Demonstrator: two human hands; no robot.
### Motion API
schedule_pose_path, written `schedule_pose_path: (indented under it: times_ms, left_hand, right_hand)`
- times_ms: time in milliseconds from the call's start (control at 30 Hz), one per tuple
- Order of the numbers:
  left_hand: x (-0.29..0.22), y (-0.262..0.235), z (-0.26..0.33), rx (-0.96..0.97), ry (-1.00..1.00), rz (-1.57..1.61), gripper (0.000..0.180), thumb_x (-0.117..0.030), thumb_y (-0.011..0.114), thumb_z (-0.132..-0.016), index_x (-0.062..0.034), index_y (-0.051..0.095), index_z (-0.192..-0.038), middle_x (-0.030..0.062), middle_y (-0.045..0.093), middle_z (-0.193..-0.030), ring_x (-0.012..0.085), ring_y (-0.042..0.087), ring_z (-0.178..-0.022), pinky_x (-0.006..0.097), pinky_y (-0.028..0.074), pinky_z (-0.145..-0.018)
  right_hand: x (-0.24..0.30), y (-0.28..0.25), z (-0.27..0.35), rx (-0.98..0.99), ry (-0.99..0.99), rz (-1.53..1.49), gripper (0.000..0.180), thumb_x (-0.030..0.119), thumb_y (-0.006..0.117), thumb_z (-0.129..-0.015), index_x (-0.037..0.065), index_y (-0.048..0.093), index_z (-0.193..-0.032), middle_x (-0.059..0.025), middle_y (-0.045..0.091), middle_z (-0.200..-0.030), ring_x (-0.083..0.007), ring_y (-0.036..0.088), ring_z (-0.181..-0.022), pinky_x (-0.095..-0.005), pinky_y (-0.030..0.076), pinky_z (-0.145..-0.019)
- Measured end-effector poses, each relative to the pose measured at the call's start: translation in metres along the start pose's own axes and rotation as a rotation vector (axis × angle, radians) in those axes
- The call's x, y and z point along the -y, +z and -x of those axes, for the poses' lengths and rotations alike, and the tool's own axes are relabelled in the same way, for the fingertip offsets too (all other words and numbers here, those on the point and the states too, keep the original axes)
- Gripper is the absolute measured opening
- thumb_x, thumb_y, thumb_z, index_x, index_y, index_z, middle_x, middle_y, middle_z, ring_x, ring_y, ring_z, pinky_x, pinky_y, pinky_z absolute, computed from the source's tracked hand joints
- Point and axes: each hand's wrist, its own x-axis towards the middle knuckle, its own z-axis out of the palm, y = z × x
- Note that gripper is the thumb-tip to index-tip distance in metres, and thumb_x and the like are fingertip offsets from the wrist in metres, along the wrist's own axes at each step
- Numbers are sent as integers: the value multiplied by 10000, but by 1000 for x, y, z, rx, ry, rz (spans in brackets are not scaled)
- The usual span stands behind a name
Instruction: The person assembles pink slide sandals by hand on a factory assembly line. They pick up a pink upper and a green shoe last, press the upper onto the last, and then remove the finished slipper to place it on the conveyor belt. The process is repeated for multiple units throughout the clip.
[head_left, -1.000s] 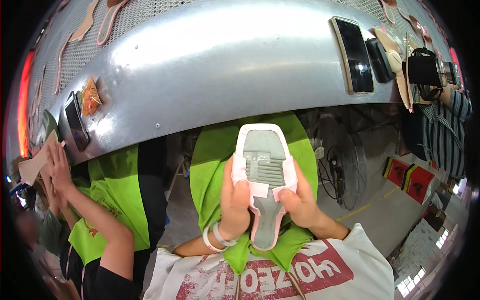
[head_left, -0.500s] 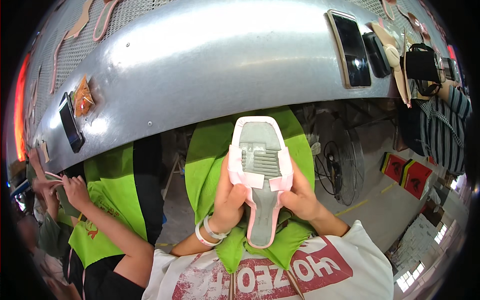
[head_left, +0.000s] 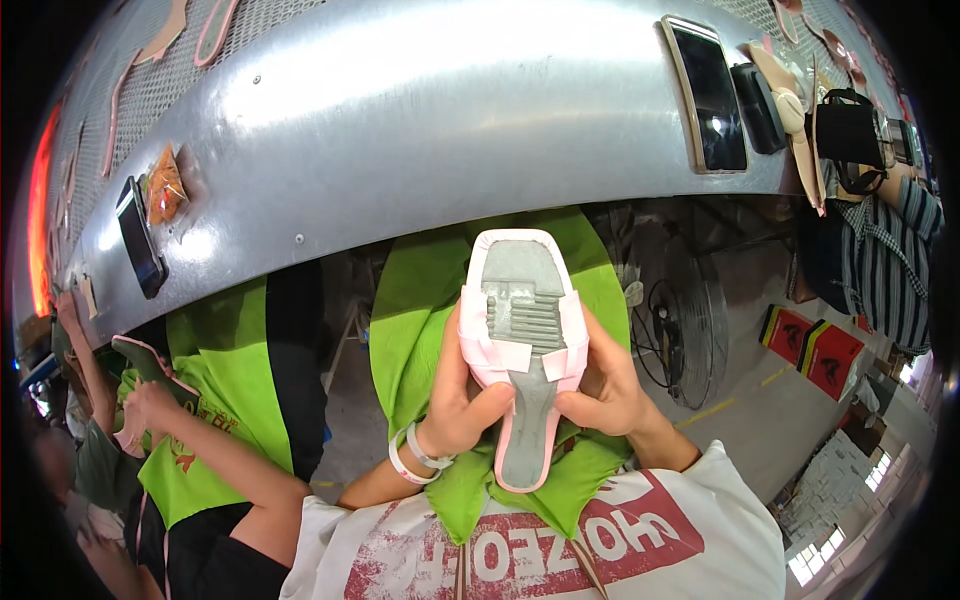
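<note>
pink-and-grey sandal sole (head_left: 523,320), pinched between thumbs and curled fingers of left hand (head_left: 462,405) and right hand (head_left: 608,395).

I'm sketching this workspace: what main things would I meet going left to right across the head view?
Dark phone, clear packet with orange contents, left grip, pink-edged grey sole, right grip, light-framed phone, black case.

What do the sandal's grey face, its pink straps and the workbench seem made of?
Grey face: perhaps fibreboard or rubber, being matte with ridges. Pink straps: probably synthetic leather, smooth and folded. Workbench: likely metal, smooth-finished, from its silvery glare.
</note>
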Motion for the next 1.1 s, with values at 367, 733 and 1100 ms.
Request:
schedule_pose_path:
  times_ms: [367,733,1100]
  left_hand:
    - [-10,-5,-5,95,-17,-53,934,-177,658,-867,71,35,-1517,179,288,-1503,257,326,-1387,392,255,-1146]
    - [0,4,-4,-1,107,-172,949,-149,642,-824,75,30,-1513,195,291,-1489,269,324,-1386,405,261,-1140]
    - [4,-3,-5,93,146,-125,1052,-95,721,-768,69,-1,-1516,192,263,-1505,274,306,-1400,400,256,-1144]
  right_hand:
    - [4,-4,-3,-6,49,-106,949,53,705,-803,-107,99,-1516,-182,289,-1537,-246,297,-1420,-364,214,-1158]
    - [6,-7,-7,13,86,-133,974,44,707,-787,-98,83,-1521,-184,251,-1559,-241,274,-1434,-368,203,-1164]
    - [4,-8,-4,36,-7,123,1016,40,734,-749,-98,87,-1520,-186,283,-1541,-245,290,-1424,-357,208,-1160]
